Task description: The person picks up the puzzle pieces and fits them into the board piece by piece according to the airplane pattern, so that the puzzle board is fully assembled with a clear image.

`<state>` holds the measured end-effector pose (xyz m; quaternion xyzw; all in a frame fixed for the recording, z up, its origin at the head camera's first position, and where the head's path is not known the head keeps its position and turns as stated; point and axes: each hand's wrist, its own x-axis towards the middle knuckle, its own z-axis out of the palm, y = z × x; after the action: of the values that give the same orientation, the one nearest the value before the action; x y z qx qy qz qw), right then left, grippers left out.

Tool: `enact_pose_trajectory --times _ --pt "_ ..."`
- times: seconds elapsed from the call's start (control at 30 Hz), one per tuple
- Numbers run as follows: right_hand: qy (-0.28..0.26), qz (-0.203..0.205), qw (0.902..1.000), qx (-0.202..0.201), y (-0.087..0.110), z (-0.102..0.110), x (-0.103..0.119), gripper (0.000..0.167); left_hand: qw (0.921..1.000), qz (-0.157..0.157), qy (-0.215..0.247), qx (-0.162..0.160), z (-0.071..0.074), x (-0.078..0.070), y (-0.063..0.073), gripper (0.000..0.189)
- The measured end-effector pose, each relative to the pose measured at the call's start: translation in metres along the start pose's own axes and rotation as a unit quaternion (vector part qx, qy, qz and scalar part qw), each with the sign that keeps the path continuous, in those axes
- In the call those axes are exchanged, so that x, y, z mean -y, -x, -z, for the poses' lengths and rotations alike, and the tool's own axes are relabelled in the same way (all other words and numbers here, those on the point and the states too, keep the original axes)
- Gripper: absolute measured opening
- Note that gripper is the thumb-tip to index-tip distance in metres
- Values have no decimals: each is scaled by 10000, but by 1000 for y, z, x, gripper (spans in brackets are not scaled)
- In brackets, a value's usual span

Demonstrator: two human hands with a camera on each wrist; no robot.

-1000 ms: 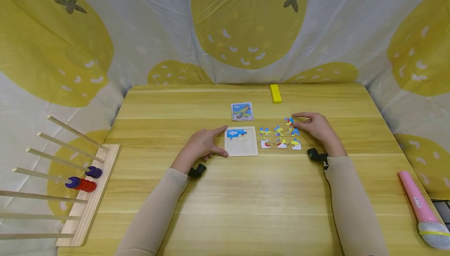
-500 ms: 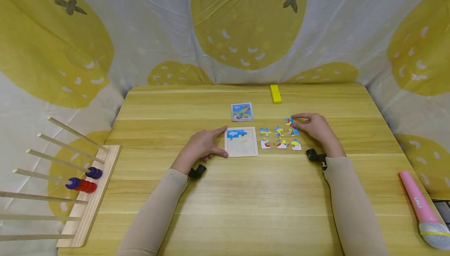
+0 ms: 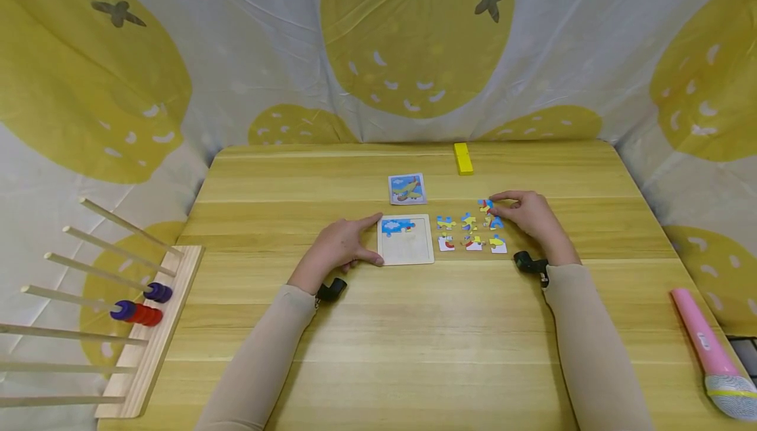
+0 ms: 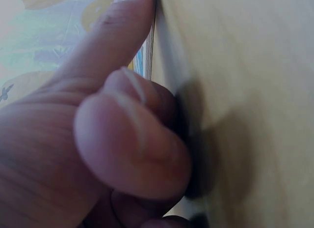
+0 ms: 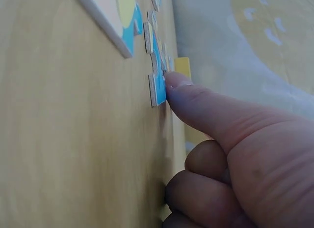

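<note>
A square wooden puzzle tray (image 3: 408, 250) lies mid-table, with joined blue sky pieces (image 3: 395, 225) in its upper left. My left hand (image 3: 343, 244) rests at its left edge, index finger and thumb spread to the two corners, other fingers curled under. Right of the tray, several loose jigsaw pieces (image 3: 474, 242) lie in rows. My right hand (image 3: 529, 214) pinches the blue, red and yellow puzzle piece (image 3: 484, 205) at the top right of this group. In the right wrist view the thumb (image 5: 196, 102) touches a blue-edged piece; the index finger is hidden there.
Behind the tray lies a picture card (image 3: 407, 188) of a yellow plane. A yellow block (image 3: 464, 158) sits at the back edge. A wooden peg rack (image 3: 156, 345) with red and purple rings stands left; a pink toy microphone (image 3: 704, 339) lies right.
My right hand has shifted very slightly left, with its fingers at the same puzzle piece. The left hand and the tray have stayed where they were.
</note>
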<state>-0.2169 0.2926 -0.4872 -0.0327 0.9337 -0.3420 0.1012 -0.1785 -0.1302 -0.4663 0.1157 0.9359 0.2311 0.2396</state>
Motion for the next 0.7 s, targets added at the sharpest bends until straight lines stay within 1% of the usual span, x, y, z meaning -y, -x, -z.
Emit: enact_pose_trajectory --times 0.27,0.4,0.47,0.53,0.7 --pt "441 442 9976 -315 -1 -6 3 42 10000 21 23 16 0 0 0 110" --pt "318 579 9967 -464 1 -9 11 41 10000 -5 -3 22 1 0 1 109" --pt "235 690 9964 -422 2 -14 21 40 10000 -34 -17 22 1 0 1 109" --pt "168 884 9955 -312 2 -23 36 39 10000 -61 -41 16 1 0 1 108" --pt "282 1379 9900 114 4 -59 79 35 10000 -52 -73 30 2 -1 1 109"
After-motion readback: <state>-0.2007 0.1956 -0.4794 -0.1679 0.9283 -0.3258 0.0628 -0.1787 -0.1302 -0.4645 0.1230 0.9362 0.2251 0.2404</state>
